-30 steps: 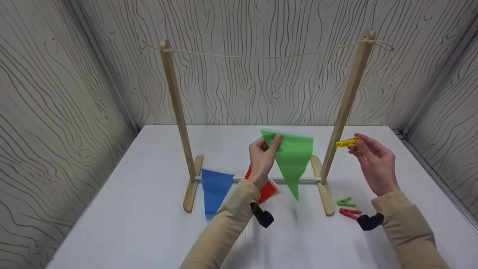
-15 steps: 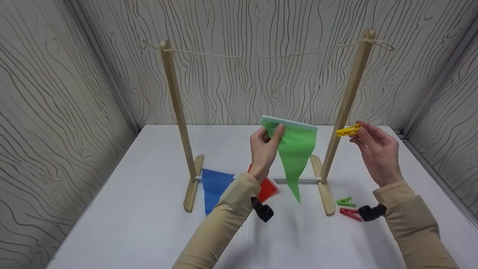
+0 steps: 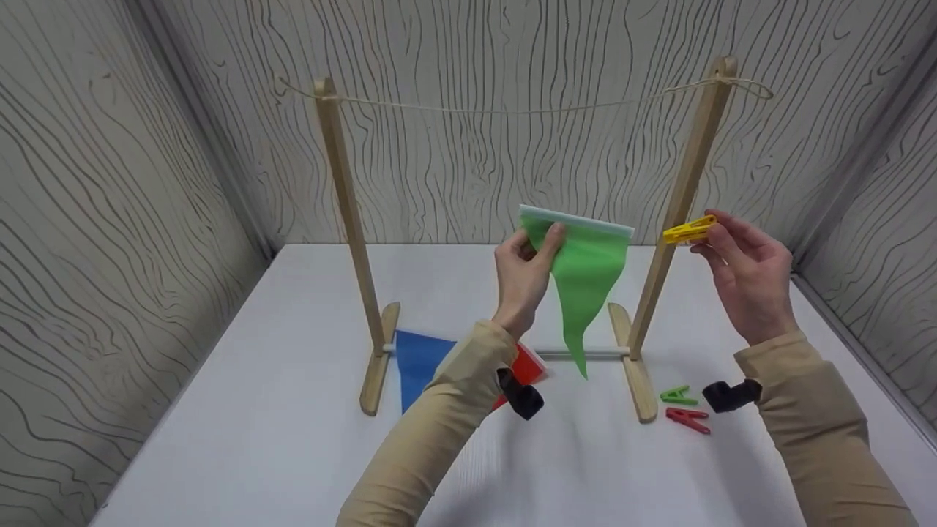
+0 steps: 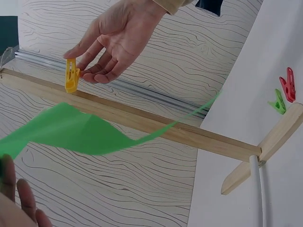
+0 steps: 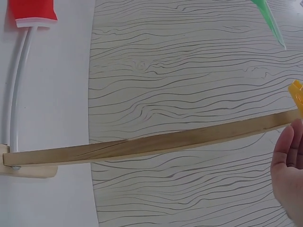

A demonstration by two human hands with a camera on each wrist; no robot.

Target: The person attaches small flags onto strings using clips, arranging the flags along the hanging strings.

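In the head view my left hand (image 3: 525, 274) pinches a green triangular pennant (image 3: 585, 271) near its white-edged top, and the pointed end hangs down. My right hand (image 3: 754, 282) holds a yellow clothespin (image 3: 689, 229) between thumb and fingers, off to the right of the pennant and overlapping the right wooden post (image 3: 688, 168). Higher up, a thin string (image 3: 505, 111) runs between the two posts, above both hands. The left wrist view shows the yellow clothespin (image 4: 71, 78) upright in the right hand's fingertips, with the green pennant (image 4: 90, 130) below it.
On the white table (image 3: 241, 410) lie a blue pennant (image 3: 421, 362) and a red pennant (image 3: 528, 364), both partly behind my left arm. Green (image 3: 678, 396) and red clothespins (image 3: 688, 419) lie right of the stand's foot (image 3: 638, 388). A white rod (image 3: 585, 354) joins the feet.
Both hands have risen, carrying the green pennant and the yellow clothespin upward and slightly right. The pennant's white top edge has come into fuller view.
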